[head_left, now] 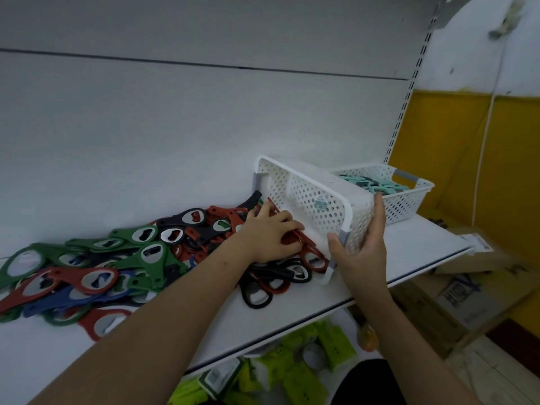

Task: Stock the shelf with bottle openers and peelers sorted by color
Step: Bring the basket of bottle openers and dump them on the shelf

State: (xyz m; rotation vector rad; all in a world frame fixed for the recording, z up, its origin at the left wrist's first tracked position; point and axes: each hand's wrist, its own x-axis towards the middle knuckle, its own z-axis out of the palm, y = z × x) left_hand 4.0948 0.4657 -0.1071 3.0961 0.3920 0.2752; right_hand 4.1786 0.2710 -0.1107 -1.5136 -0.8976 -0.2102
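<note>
Head view, only camera. White shelf [403, 252] carrying everything; wide-angle, looking down along both forearms.

Tipped basket [315, 200]: white, perforated, lying on its side toward the right end of the shelf, mouth facing left onto the pile. Right hand [365, 247] clasping its near end, thumb on the rim corner, fingers wrapped up the outer wall. Steadying it, by the look.

Left hand [270, 238] at the basket's mouth, fingers curled down over a few red bottle openers [306, 252]; gripping or merely raking, cannot tell for sure, but fingers bent round them.

Bottle opener pile [122, 258]: green, red, black, blue, mixed, sprawled from the basket mouth to the left end of the shelf, some close to the front edge. Not yet sorted by colour.

Second basket [409, 194]: upright at the far right corner, just behind the tipped one, holding teal pieces [377, 184], likely the peelers; too small to confirm.

Handling, as judged: openers flat, stiff plastic with metal inserts, light singly, smooth enough to slide over each other. Best taken by the narrow handle end or pinched across the ring, several of one colour at a time. Loose stacks near the front edge likely to slip off if nudged.

Below shelf: yellow-green packets [292, 372]. Cardboard boxes [467, 290] at right.
</note>
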